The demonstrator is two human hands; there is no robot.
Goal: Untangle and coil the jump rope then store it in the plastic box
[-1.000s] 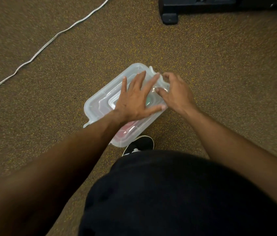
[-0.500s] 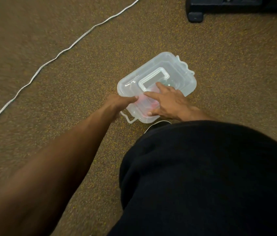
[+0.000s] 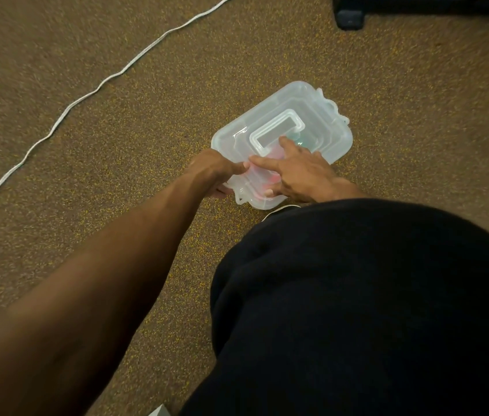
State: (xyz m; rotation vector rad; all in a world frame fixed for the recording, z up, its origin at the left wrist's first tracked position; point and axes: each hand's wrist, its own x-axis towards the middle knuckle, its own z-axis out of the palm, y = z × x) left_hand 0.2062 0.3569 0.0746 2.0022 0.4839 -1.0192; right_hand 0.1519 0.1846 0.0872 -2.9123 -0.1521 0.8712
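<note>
Brown carpet point(image 3: 147, 130), plastic box point(image 3: 336, 139) lidded; right hand point(image 3: 303, 172) flat, fingers spread on lid, left hand point(image 3: 216, 172) pinching near-end clasp point(image 3: 241, 197) — press lid firmly while snapping

— What differs from a second ago?
— The left hand point(image 3: 216, 169) leaves the lid's top and grips the plastic box's point(image 3: 324, 127) lower-left end.
— And the right hand point(image 3: 300, 172)?
— It shifts from the upper-right latch onto the lid, fingers spread.
</note>
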